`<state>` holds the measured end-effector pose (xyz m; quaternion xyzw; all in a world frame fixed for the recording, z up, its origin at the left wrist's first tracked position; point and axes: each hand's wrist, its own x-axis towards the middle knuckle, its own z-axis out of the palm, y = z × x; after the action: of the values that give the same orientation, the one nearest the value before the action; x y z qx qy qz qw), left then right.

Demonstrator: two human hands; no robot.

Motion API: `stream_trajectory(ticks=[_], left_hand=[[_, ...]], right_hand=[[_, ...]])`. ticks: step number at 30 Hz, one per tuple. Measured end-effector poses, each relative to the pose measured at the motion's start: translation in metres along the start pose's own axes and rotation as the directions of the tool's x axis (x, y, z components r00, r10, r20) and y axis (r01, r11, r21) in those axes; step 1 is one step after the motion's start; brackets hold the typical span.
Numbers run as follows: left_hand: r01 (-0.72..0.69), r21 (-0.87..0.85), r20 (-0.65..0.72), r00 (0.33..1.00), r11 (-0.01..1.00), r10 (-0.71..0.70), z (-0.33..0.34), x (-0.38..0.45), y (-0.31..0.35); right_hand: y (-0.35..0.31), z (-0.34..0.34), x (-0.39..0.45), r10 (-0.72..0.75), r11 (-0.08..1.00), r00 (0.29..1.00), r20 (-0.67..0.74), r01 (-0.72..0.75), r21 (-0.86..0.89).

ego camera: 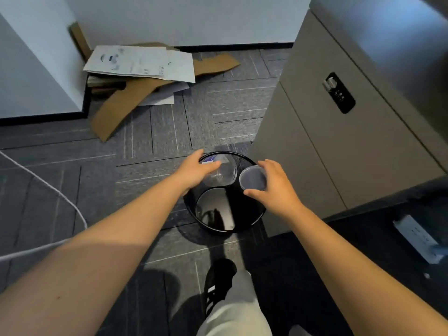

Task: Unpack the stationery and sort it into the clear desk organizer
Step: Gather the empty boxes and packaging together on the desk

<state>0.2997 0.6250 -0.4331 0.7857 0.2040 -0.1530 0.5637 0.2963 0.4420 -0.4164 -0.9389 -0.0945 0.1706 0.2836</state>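
Holding a small round clear plastic tub [221, 172] from above, the left hand [196, 169] has its fingers curled over the rim, a crumpled bit of clear wrapper with a blue-and-white label [213, 160] trapped against it at the hand's 1 o'clock. The right hand [276, 187] pinches a round translucent plastic lid [252, 178] by its edge, thumb at the lid's 5 o'clock and fingers round the far side. Both hang over the round black waste bin [257, 214], whose bare glossy bottom shows at 6 o'clock from the tub.

By my judgement tub and lid are very light, thin and springy (the tub's smooth wall looks slippery), so the rim is the sound place to hold. The wrapper is limp and would flutter if let go.

At 11 o'clock from the bin lies a heap of flattened brown cardboard and white printed sheets [140, 69]; at 2 o'clock stands a grey cabinet with a black combination lock [339, 93]. No clear desk organizer is in view.
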Motion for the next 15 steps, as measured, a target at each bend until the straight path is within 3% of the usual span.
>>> stream_trajectory(ticks=[5, 9, 15], left_hand=[[-0.027, 0.35, 0.013, 1.0, 0.936, 0.024, 0.0, 0.021, -0.01], [-0.127, 0.646, 0.114, 0.991, 0.753, 0.07, -0.008, 0.019, -0.006], [-0.281, 0.85, 0.207, 0.956, 0.445, 0.209, -0.028, -0.016, 0.043]], right_hand=[[0.011, 0.011, 0.024, 0.031, 0.993, 0.994, 0.104, -0.019, -0.114], [0.009, 0.002, 0.025, 0.052, 0.978, 0.99, 0.133, -0.024, -0.208], [-0.021, -0.047, -0.004, 0.049, 0.954, 0.997, 0.065, -0.027, -0.297]])
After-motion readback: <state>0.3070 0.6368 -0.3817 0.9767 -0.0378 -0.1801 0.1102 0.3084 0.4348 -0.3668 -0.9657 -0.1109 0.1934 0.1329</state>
